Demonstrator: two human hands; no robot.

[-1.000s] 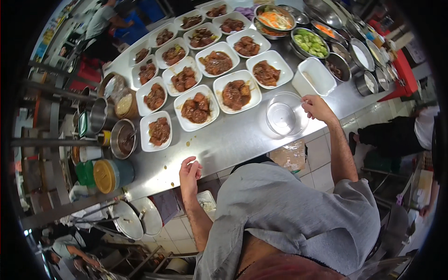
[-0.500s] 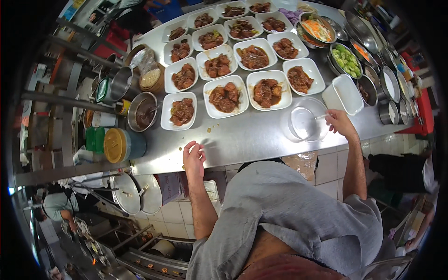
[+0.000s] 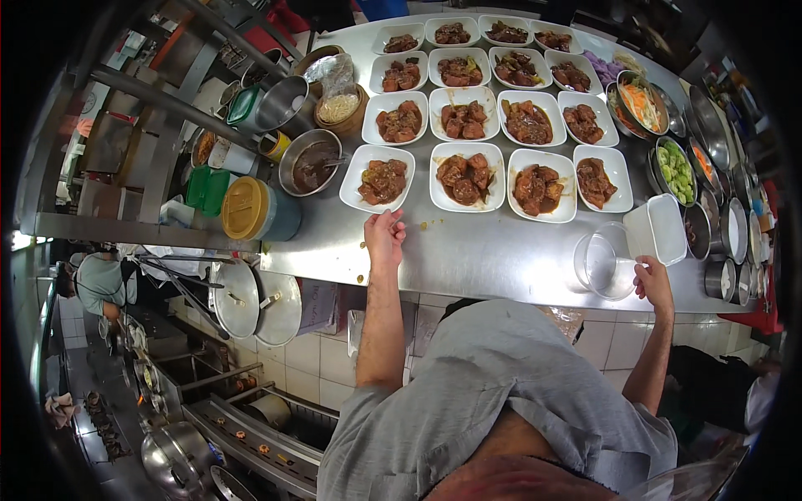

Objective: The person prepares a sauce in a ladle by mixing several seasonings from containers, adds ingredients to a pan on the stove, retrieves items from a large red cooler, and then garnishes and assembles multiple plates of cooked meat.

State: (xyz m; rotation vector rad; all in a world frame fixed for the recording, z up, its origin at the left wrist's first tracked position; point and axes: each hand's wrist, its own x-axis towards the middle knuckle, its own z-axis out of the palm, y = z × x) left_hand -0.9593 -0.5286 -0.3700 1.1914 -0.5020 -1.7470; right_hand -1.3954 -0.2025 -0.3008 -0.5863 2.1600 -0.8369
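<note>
My left hand is at the near edge of the leftmost white bowl of the front row. Its fingers are loosely bent and slightly apart, with nothing seen in them; whether they touch the bowl is unclear. That bowl holds chunks of meat in brown sauce, like the other square white bowls in rows on the steel table. My right hand is closed beside a clear round plastic container. Its fingertips pinch something pale and small at the container's right side, which I cannot make out. A white rectangular tub stands just beyond.
Left of the bowls stand a steel bowl of brown sauce, a yellow-lidded tub and a basket of pale shreds. At right are bowls of green vegetables and shredded vegetables. A metal rail crosses the left.
The view has shifted, so the table's things appear farther right. My left hand has moved forward to the front-row bowl. My right hand stays by the clear container.
</note>
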